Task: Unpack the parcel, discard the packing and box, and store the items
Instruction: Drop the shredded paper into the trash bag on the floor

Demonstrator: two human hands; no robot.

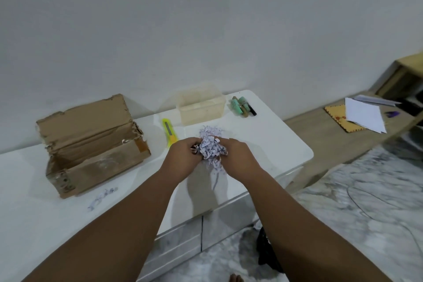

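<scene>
A clump of shredded white paper packing (pixel 211 144) hangs between both hands above the white table (pixel 263 142). My left hand (pixel 184 154) grips its left side, with a small dark metallic item showing at the fingertips. My right hand (pixel 238 155) grips its right side. The open brown cardboard box (pixel 91 144), torn at the edges, stands on the table to the left and looks empty inside. A few loose paper shreds (pixel 103 194) lie in front of the box.
A yellow utility knife (pixel 169 131) lies just behind my left hand. A clear plastic container (pixel 201 106) and green pens (pixel 242 106) sit at the table's back edge. Papers and an envelope (pixel 364 117) lie on a wooden shelf to the right. A dark object (pixel 267 249) lies on the floor.
</scene>
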